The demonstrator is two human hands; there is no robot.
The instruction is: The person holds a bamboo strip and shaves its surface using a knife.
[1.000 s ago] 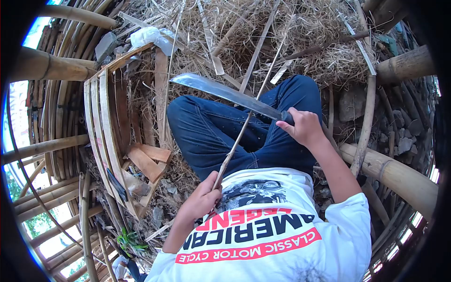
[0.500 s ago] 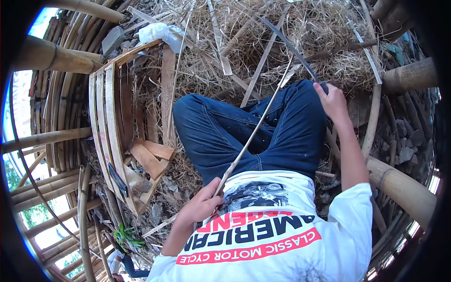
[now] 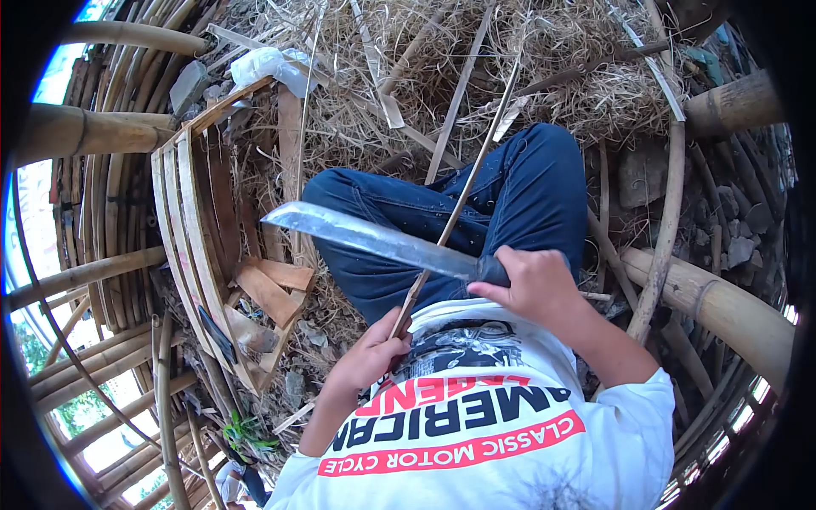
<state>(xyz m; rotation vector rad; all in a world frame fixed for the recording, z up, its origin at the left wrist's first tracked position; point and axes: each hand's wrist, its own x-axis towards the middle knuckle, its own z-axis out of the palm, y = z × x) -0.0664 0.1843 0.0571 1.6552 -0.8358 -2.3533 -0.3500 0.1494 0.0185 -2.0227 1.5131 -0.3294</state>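
My left hand [image 3: 374, 355] is closed round the lower end of a thin bamboo strip [image 3: 459, 204], which slants up and to the right over my crossed legs. My right hand [image 3: 535, 285] grips the dark handle of a large knife [image 3: 365, 240] with a long grey blade. The blade points left and crosses over the strip a little above my left hand, its tip above my left thigh. Whether blade and strip touch, I cannot tell.
A wooden slatted crate [image 3: 183, 229] stands at the left, near a white plastic bag [image 3: 272, 66]. Curly shavings [image 3: 578, 93] cover the ground ahead. Thick bamboo poles [image 3: 722, 314] lie at the right, beside stones. Part of another person [image 3: 231, 483] shows at the lower left.
My right hand has come down and inward, swinging the knife from beyond my right knee to across the strip. My left hand still holds the strip in nearly the same place.
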